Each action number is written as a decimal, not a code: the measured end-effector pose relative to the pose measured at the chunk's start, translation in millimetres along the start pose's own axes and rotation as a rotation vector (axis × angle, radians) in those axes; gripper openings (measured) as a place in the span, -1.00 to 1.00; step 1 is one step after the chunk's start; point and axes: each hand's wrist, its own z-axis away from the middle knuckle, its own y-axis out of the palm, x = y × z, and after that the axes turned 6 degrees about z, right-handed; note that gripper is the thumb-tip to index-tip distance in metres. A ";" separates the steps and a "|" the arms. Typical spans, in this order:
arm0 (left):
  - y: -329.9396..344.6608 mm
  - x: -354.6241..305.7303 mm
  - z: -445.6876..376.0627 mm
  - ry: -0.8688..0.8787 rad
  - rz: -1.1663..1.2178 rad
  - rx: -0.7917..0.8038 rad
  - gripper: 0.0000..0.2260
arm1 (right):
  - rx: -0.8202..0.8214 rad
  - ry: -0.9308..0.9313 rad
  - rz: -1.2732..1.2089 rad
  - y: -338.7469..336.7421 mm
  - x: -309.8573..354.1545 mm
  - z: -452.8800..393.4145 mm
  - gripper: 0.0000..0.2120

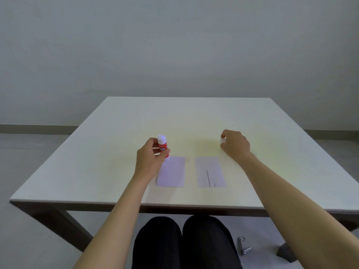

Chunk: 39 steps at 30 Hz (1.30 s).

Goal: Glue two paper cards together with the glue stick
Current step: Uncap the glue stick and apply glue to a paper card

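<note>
Your left hand (pixel 149 156) grips one red glue stick (pixel 162 146), upright, its label reading "GLUE STICK"; the brand is blurred. Two paper cards lie on the counter (pixel 97 152): a blank card (pixel 172 172) just beside that hand, and a card with unreadable print (pixel 210 171) between your hands. Your right hand (pixel 235 145) is curled; its contents are unclear.

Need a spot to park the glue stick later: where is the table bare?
Bare: the far half of the table, and its wide left and right margins. Crowded: the near centre, where the left hand holds the glue stick over the left card, beside the right card and right hand.
</note>
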 end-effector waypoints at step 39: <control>20.7 -22.0 22.0 -0.249 0.774 0.019 -0.93 | 0.597 0.268 -1.219 -14.4 96.0 99.4 -0.54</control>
